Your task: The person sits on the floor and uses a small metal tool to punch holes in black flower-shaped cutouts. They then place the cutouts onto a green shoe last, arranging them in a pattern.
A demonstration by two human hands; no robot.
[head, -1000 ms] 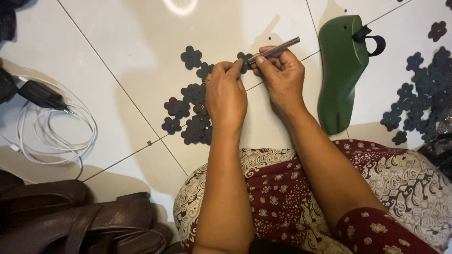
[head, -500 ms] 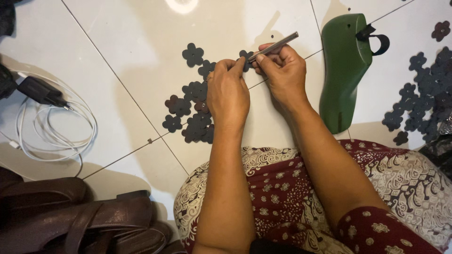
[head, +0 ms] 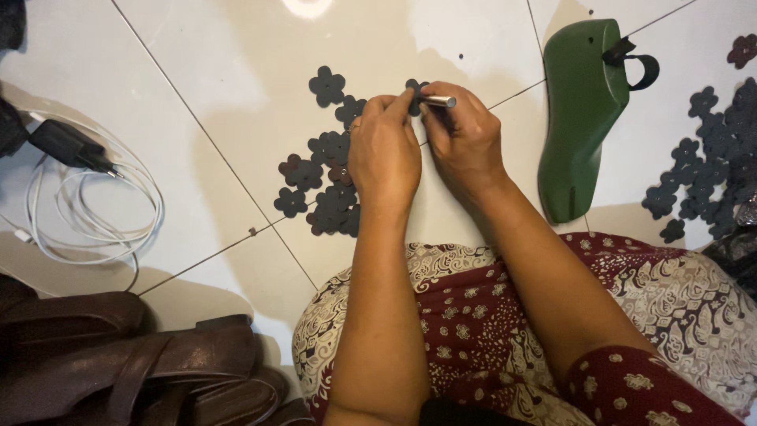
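My right hand grips a thin metal pen-like tool, whose end pokes out toward my left hand. My left hand pinches a small dark flower-shaped cutout between fingertips and thumb, right against the tool. Both hands meet above the pale tiled floor. Just left of my left hand lies a loose pile of several dark flower cutouts.
A green shoe last with a black strap loop lies to the right. More dark cutouts are scattered at the far right. A black charger with coiled white cable lies left; brown sandals sit bottom left. Patterned fabric covers my lap.
The tool has swung from pointing up-right to lying nearly level, mostly hidden in my right hand. Both hands stay together on the cutout.
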